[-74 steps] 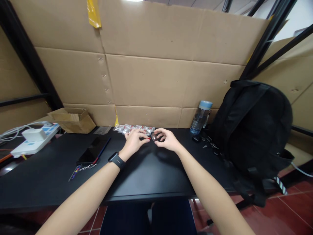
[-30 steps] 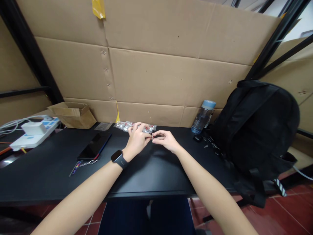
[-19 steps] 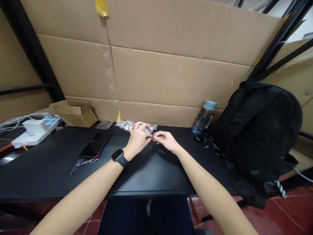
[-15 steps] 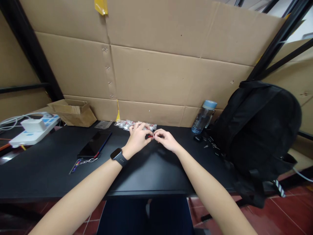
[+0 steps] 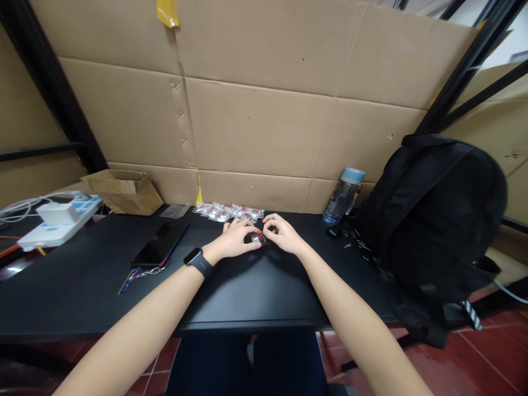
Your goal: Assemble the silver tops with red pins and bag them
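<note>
In front of me, just above the black table (image 5: 256,297), is a small shiny silvery round piece (image 5: 256,238) with a thin red strip (image 5: 261,235) at its right side. My left hand (image 5: 236,240), with a dark watch on its wrist, grips the silvery piece between thumb and forefinger. My right hand (image 5: 282,234) has thumb and forefinger pinched on the red strip. Its other fingers are curled. Just beyond my hands lies a row of several small clear packets (image 5: 223,212) with silvery and red contents.
To the left are a phone (image 5: 159,243), a keychain (image 5: 142,272), a flat clear bag (image 5: 175,211), a paper box (image 5: 124,190) and a white power strip (image 5: 58,228). At right stand a water bottle (image 5: 342,197) and a black backpack (image 5: 437,231), with keys (image 5: 348,238) between them.
Both hands have come slightly nearer to me. My left hand has flattened and turned, so the silvery piece shows between my hands. More of the packet row is uncovered.
</note>
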